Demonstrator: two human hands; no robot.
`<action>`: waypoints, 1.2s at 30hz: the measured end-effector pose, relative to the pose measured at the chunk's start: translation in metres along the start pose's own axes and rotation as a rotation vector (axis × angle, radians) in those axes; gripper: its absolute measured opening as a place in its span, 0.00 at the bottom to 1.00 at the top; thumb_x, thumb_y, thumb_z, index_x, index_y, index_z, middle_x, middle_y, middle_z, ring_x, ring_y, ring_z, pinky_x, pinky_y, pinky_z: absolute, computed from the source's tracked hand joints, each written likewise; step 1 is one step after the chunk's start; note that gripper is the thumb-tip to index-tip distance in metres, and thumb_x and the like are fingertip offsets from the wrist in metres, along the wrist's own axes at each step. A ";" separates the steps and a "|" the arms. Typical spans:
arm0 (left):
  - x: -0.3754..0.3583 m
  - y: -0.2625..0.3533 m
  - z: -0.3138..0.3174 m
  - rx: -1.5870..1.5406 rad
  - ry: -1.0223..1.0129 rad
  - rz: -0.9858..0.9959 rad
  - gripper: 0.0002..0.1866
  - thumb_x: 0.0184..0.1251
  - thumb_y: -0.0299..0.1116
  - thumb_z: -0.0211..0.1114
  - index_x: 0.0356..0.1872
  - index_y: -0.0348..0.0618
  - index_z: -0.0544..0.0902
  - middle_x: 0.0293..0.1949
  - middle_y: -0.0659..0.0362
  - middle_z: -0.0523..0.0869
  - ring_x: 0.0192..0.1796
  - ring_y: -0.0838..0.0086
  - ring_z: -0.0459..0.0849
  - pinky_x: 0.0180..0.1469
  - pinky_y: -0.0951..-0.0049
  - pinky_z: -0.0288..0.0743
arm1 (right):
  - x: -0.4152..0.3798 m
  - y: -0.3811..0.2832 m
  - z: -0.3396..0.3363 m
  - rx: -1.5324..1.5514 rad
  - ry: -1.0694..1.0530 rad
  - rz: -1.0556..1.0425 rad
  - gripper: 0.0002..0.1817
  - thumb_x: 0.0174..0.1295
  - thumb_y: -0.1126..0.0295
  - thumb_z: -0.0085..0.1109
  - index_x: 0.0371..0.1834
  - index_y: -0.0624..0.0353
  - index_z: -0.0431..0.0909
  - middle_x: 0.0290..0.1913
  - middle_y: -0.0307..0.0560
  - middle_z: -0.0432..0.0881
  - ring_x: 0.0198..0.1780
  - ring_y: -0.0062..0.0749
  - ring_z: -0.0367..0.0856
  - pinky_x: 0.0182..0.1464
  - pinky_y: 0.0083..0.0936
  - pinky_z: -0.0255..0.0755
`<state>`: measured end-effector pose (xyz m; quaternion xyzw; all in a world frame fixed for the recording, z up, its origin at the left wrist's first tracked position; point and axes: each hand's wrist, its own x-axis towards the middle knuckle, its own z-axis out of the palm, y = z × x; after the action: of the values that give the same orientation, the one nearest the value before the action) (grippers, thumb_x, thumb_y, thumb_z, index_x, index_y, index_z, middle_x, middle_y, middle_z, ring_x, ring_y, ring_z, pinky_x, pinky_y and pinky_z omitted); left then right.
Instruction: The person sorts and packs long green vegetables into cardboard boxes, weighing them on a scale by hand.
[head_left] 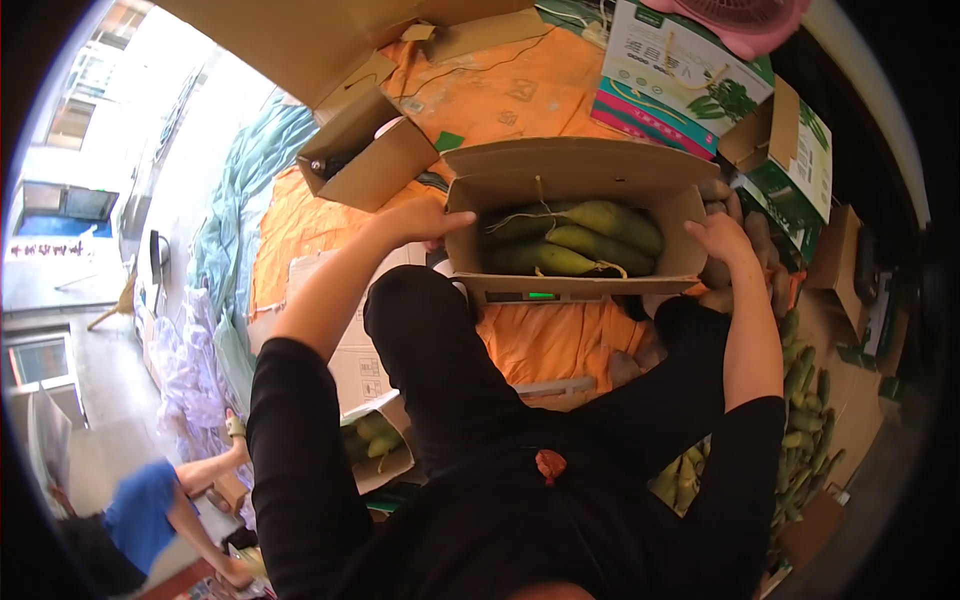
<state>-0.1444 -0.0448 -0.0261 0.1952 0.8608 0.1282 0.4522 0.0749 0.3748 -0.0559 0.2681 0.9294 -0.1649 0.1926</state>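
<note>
An open cardboard box (600, 285) stands in front of me, with several green radishes (590, 238) lying inside, thin roots showing. My left hand (425, 220) grips its left wall, thumb over the edge and the other fingers mostly hidden outside. At the opposite end, my right hand (722, 238) holds the right wall the same way. Under the box's near side a lit green display (540, 296) shows, apparently on a scale.
Orange sheeting (490, 85) covers the floor. A smaller carton (375, 165) lies at the left, printed boxes (680, 75) and a pink fan (745, 20) at the back right. Piled green radishes (800, 420) lie right. Another person (150, 510) is at the lower left.
</note>
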 end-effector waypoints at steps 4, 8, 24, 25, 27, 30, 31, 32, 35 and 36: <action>0.017 0.002 0.016 0.132 0.046 -0.072 0.28 0.64 0.54 0.54 0.25 0.33 0.83 0.21 0.53 0.85 0.28 0.70 0.86 0.39 0.69 0.79 | 0.009 0.009 0.005 0.065 0.040 -0.031 0.23 0.55 0.51 0.58 0.33 0.65 0.82 0.29 0.61 0.81 0.36 0.52 0.81 0.40 0.40 0.72; 0.005 0.003 0.013 0.250 0.132 -0.047 0.22 0.64 0.46 0.53 0.27 0.35 0.84 0.20 0.57 0.85 0.28 0.71 0.86 0.41 0.69 0.79 | -0.002 -0.014 -0.007 0.023 0.050 0.043 0.23 0.55 0.51 0.56 0.33 0.63 0.83 0.34 0.62 0.82 0.42 0.53 0.81 0.45 0.40 0.72; -0.036 -0.151 -0.074 0.967 0.472 0.220 0.16 0.62 0.43 0.59 0.32 0.38 0.84 0.28 0.54 0.86 0.31 0.66 0.86 0.39 0.66 0.80 | 0.000 -0.164 -0.059 0.352 0.159 -0.337 0.17 0.59 0.62 0.54 0.31 0.70 0.78 0.22 0.51 0.78 0.26 0.29 0.75 0.33 0.31 0.68; -0.061 -0.156 -0.075 0.340 0.549 0.037 0.15 0.60 0.40 0.61 0.35 0.35 0.84 0.29 0.54 0.86 0.31 0.68 0.84 0.37 0.69 0.78 | 0.011 -0.176 -0.059 0.333 0.159 -0.382 0.18 0.59 0.61 0.54 0.30 0.70 0.78 0.22 0.52 0.78 0.26 0.30 0.75 0.33 0.32 0.68; -0.102 -0.174 -0.073 -0.341 0.655 -0.168 0.17 0.58 0.38 0.63 0.38 0.30 0.83 0.31 0.54 0.86 0.31 0.73 0.82 0.36 0.72 0.76 | -0.003 -0.228 -0.059 0.381 0.199 -0.523 0.20 0.58 0.58 0.54 0.29 0.69 0.79 0.22 0.56 0.79 0.26 0.37 0.77 0.33 0.36 0.68; -0.160 -0.219 -0.066 -0.421 0.749 -0.169 0.18 0.58 0.38 0.63 0.38 0.30 0.83 0.30 0.56 0.86 0.30 0.74 0.81 0.36 0.73 0.75 | -0.010 -0.296 -0.041 0.214 0.201 -0.534 0.23 0.58 0.54 0.53 0.27 0.68 0.81 0.25 0.59 0.80 0.30 0.49 0.80 0.35 0.40 0.70; -0.170 -0.255 -0.059 -0.334 0.797 -0.173 0.18 0.58 0.40 0.63 0.37 0.31 0.83 0.29 0.53 0.85 0.29 0.72 0.82 0.36 0.71 0.76 | -0.021 -0.322 -0.038 0.138 0.147 -0.546 0.23 0.58 0.53 0.53 0.28 0.67 0.81 0.27 0.61 0.81 0.33 0.50 0.81 0.38 0.40 0.71; -0.176 -0.290 -0.051 -0.248 0.843 -0.174 0.19 0.58 0.42 0.63 0.36 0.32 0.82 0.28 0.51 0.85 0.29 0.70 0.83 0.36 0.69 0.77 | -0.036 -0.346 -0.030 0.135 0.149 -0.579 0.23 0.58 0.52 0.53 0.29 0.66 0.82 0.29 0.61 0.81 0.36 0.51 0.82 0.40 0.40 0.72; -0.227 -0.314 -0.022 -0.165 0.877 -0.345 0.18 0.56 0.42 0.64 0.35 0.33 0.83 0.27 0.47 0.84 0.29 0.64 0.84 0.35 0.66 0.76 | -0.048 -0.401 0.019 0.024 0.062 -0.595 0.19 0.59 0.55 0.57 0.34 0.62 0.83 0.34 0.60 0.82 0.39 0.53 0.82 0.43 0.43 0.74; -0.239 -0.331 -0.009 0.059 0.898 -0.374 0.17 0.56 0.41 0.64 0.33 0.33 0.83 0.26 0.45 0.84 0.30 0.61 0.84 0.35 0.64 0.76 | -0.047 -0.413 0.045 0.022 0.110 -0.677 0.21 0.57 0.53 0.57 0.27 0.64 0.82 0.27 0.59 0.82 0.33 0.52 0.82 0.36 0.41 0.73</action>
<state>-0.1012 -0.4486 0.0216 -0.0246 0.9944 0.0920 0.0456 -0.1081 0.0051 0.0093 -0.0449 0.9729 -0.2147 0.0735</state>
